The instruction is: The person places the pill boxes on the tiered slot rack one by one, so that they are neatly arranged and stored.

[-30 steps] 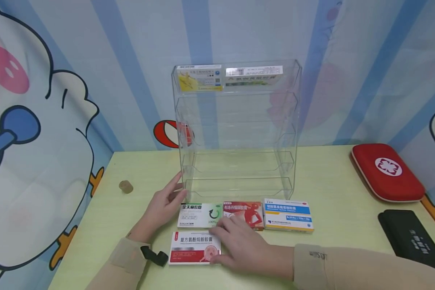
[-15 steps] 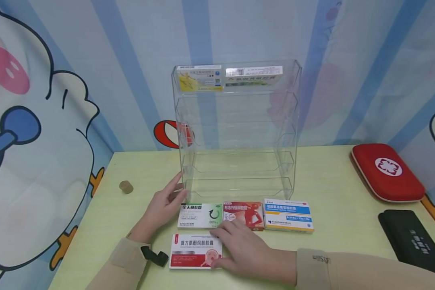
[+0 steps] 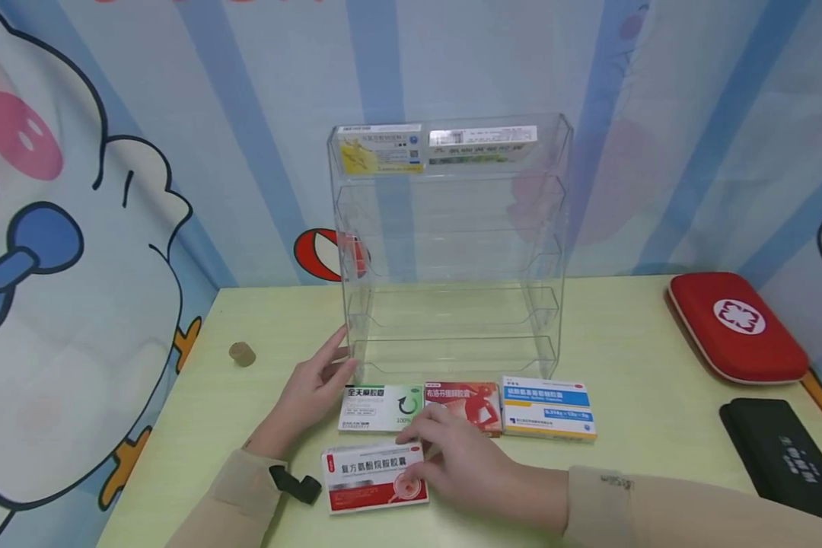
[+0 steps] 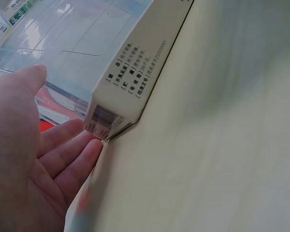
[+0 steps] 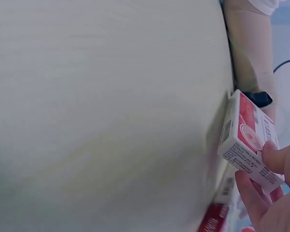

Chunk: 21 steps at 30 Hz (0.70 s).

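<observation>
My right hand (image 3: pixel 469 460) pinches a white-and-red medicine box (image 3: pixel 359 479) at its right end, between thumb and fingers. In the right wrist view the same box (image 5: pixel 251 123) tilts, its printed end facing the camera. My left hand (image 3: pixel 308 399) touches the lower left side of a clear tiered display rack (image 3: pixel 452 350), thumb apart from the fingers. Behind the gripped box lie a green-and-white medicine box (image 3: pixel 377 411), a red medicine box (image 3: pixel 452 392) partly behind my right hand, and a blue-and-white medicine box (image 3: pixel 548 411).
On the rack's top tier stand a yellow-and-white box (image 3: pixel 381 150) and a white box (image 3: pixel 482 144). A red zippered case (image 3: pixel 736 327) and a black pouch (image 3: pixel 784 457) lie at the right. At the left stands a small cork-like cylinder (image 3: pixel 242 354).
My right hand has drawn the white-and-red box slightly toward me and right, and the box now tilts. The left hand stays at the rack's side. The view has shifted slightly.
</observation>
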### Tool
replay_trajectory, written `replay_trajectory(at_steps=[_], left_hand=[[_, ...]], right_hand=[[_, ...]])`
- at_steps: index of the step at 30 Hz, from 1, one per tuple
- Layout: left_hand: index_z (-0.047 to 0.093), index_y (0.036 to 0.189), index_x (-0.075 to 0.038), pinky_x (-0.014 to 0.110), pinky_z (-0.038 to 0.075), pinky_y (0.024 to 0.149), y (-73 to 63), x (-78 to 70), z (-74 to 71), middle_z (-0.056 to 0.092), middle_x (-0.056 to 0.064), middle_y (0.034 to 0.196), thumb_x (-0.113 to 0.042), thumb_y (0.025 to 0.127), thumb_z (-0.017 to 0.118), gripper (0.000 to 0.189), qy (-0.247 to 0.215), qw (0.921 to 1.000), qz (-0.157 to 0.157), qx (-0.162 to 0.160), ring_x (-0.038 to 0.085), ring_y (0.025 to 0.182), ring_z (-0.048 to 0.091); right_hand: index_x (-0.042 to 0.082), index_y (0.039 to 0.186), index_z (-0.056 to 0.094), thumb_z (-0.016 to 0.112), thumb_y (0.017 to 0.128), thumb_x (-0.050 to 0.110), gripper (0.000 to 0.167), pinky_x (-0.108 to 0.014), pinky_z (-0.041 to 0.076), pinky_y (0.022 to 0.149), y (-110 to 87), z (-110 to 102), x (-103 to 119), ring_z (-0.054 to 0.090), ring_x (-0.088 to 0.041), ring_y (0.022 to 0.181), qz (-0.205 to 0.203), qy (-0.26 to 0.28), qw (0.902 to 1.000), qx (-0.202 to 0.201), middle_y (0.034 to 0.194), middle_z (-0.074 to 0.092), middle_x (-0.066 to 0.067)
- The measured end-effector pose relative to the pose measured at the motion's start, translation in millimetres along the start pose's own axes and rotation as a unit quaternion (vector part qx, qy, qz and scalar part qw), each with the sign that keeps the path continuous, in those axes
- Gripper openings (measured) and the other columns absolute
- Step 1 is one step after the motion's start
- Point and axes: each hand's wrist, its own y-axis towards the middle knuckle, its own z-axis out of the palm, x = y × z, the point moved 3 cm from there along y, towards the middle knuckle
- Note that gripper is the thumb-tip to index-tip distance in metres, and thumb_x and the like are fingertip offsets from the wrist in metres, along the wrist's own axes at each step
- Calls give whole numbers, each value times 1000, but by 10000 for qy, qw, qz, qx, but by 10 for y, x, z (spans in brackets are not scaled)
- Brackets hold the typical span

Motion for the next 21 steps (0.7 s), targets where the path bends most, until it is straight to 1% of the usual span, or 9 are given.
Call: replay_trajectory(at_steps=[2,3,5,7,10,12,15,18,21], left_hand=[[27,176,-38,59,54,120,1,-8,-2,65,19,158,-38,113,62,72,21,10000,-57,29,35,137,72],[26,176,-39,59,54,120,2,-9,-4,64,18,158,-38,113,62,72,28,9999,-104,51,35,138,71],[25,176,-40,60,54,120,4,-9,-6,63,18,160,-38,113,62,73,18,9998,-184,98,35,139,70],[25,176,-39,62,54,119,4,-14,-9,62,19,160,-35,113,63,74,-24,9997,-214,144,36,140,70],[26,177,-35,63,56,117,-2,-14,-11,62,18,160,-28,112,64,75,-65,9998,-81,144,37,139,70],[28,176,-32,61,57,115,0,-13,-7,64,18,159,-24,113,63,74,-102,9998,94,132,38,138,71],[29,176,-33,58,58,115,4,-6,-2,65,17,158,-28,113,63,72,-68,9998,191,65,36,136,72],[28,176,-32,58,57,116,12,0,3,66,20,156,-33,114,62,71,-21,9999,165,21,37,135,73],[28,176,-32,58,55,118,12,2,2,65,20,156,-36,114,63,72,16,10000,69,20,37,136,72]], right_hand=[[28,126,76,86,97,31,30,-24,62,98,27,-82,27,63,-7,108,-46,39,9999,-151,128,65,11],[27,125,77,86,97,29,29,-23,63,97,45,-130,42,64,-8,108,-115,85,9996,-255,127,65,10],[23,123,77,85,98,24,27,-21,64,95,91,-247,80,67,-10,107,-269,153,9983,-496,126,65,7],[17,123,76,84,98,17,27,-19,65,91,152,-392,116,71,-15,109,-500,228,9952,-804,127,67,2],[11,124,74,83,97,8,27,-17,65,90,250,-663,158,74,-21,112,-772,292,9887,-1248,130,67,-5],[7,124,73,82,97,4,29,-21,66,90,320,-873,190,75,-24,115,-1006,180,9815,-1619,131,68,-9],[3,124,73,83,96,4,30,-29,68,93,415,-1193,234,76,-26,116,-1242,-17,9676,-2200,130,68,-11],[1,124,73,84,96,5,31,-36,69,95,504,-1475,253,73,-28,118,-1362,-162,9534,-2688,128,66,-13],[0,125,72,84,96,5,32,-43,68,99,584,-1696,242,69,-29,121,-1366,-252,9440,-2993,128,64,-15]])
